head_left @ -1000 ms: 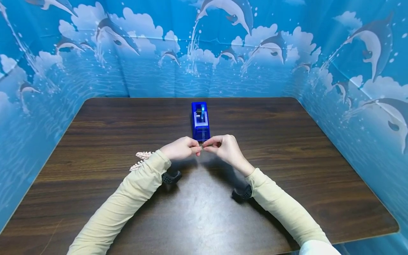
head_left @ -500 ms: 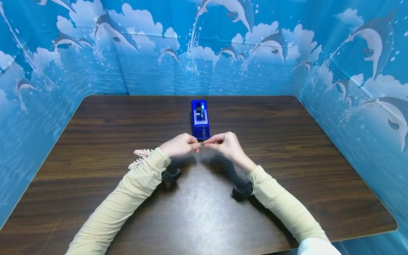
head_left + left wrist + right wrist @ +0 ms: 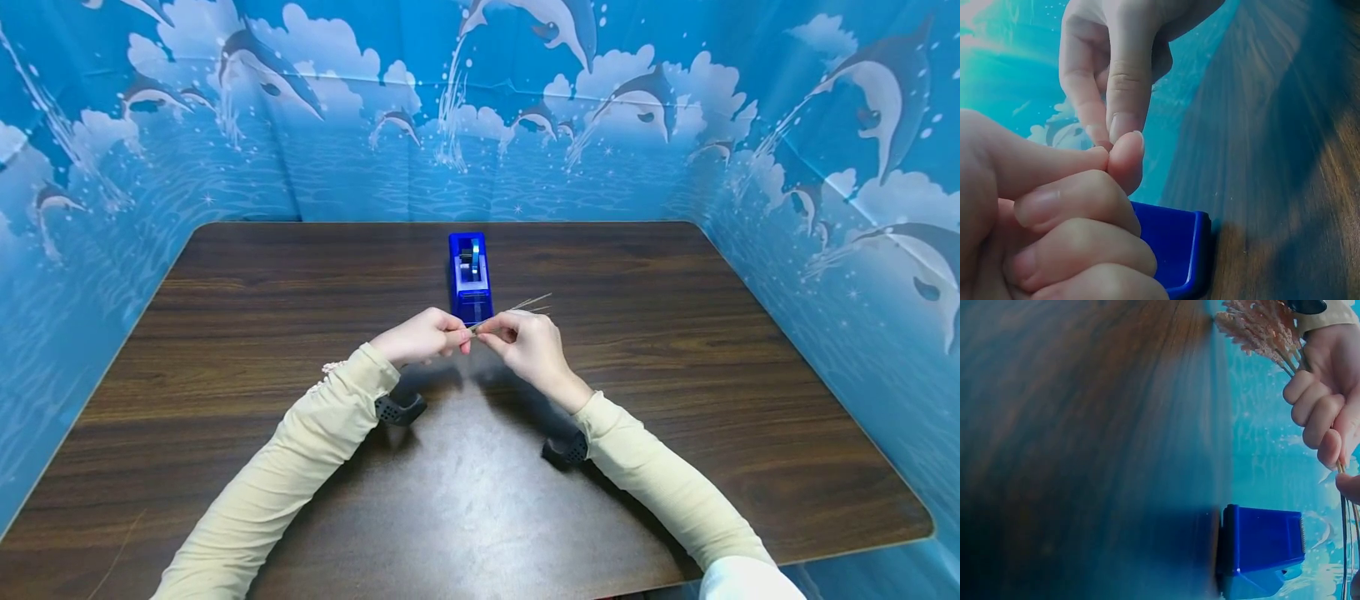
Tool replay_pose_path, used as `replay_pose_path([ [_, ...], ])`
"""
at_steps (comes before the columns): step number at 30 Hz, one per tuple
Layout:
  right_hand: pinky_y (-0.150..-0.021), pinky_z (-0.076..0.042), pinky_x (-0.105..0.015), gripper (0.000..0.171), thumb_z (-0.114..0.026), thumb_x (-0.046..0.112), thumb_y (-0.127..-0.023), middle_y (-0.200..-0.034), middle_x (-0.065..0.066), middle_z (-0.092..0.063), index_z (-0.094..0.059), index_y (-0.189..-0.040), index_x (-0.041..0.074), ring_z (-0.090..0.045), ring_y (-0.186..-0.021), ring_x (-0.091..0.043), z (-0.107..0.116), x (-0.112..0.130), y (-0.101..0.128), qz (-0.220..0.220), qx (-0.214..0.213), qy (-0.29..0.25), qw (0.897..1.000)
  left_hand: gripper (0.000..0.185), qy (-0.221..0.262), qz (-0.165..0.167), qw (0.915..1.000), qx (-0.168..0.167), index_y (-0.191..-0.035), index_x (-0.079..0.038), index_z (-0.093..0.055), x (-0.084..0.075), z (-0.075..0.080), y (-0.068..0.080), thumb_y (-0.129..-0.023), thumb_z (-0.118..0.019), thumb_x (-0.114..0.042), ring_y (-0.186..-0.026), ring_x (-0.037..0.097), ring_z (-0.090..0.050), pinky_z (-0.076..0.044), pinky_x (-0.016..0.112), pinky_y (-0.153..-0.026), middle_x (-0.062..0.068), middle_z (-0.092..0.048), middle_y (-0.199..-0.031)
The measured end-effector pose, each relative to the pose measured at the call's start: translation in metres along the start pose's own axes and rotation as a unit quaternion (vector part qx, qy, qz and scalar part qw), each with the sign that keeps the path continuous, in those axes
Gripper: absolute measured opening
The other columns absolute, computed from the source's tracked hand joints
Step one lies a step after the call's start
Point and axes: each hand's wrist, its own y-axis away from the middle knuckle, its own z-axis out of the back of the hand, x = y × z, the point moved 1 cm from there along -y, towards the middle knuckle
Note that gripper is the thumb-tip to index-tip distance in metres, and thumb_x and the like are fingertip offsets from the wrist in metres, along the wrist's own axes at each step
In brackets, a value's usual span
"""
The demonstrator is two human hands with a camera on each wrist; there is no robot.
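A small bunch of dried flower sprigs is held between both hands, just in front of a blue tape dispenser [image 3: 471, 277]. My left hand [image 3: 459, 337] grips the stems, and the pale flower heads [image 3: 328, 369] poke out by its sleeve. In the right wrist view the flower heads [image 3: 1260, 325] fan out above the left hand's curled fingers [image 3: 1319, 406]. My right hand [image 3: 489, 333] pinches the same stems, whose thin ends [image 3: 529, 302] stick out to the right. In the left wrist view the fingertips of both hands meet above the dispenser [image 3: 1175, 247].
The dark wooden table [image 3: 675, 333] is walled on three sides by a blue dolphin-print screen [image 3: 525, 125]. The dispenser stands at the middle of the table, its cutter end toward the hands. Black wrist-camera mounts [image 3: 397, 408] hang under both forearms.
The bunch has turned: the thin stem ends now show past the right hand, and the flower heads have drawn in toward the left sleeve. Both hands shifted slightly away from me.
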Motion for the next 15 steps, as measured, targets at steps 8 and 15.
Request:
replay_pose_path([
  [8, -0.042, -0.026, -0.019, 0.007, -0.07, 0.027, -0.075, -0.053, 0.01, -0.047, -0.067, -0.076, 0.02, -0.037, -0.048, -0.001, 0.0019, 0.003, 0.003, 0.049, -0.037, 0.082, 0.995, 0.029, 0.047, 0.015, 0.9987, 0.016, -0.089, 0.009, -0.052, 0.0014, -0.0019, 0.0005, -0.095, -0.04, -0.018, -0.041, 0.006, -0.024, -0.021, 0.02, -0.039, -0.005, -0.033, -0.051],
  [15, -0.038, -0.024, -0.018, 0.012, -0.071, 0.028, -0.074, -0.049, 0.01, -0.046, -0.066, -0.083, 0.021, -0.036, -0.043, 0.0, 0.003, 0.0028, 0.0021, 0.076, -0.012, 0.101, 0.992, 0.027, 0.037, 0.031, 0.9984, 0.029, -0.083, 0.003, -0.054, 0.002, -0.0006, 0.0009, -0.094, -0.042, -0.018, -0.041, 0.007, -0.023, -0.02, 0.02, -0.04, -0.005, -0.032, -0.05],
])
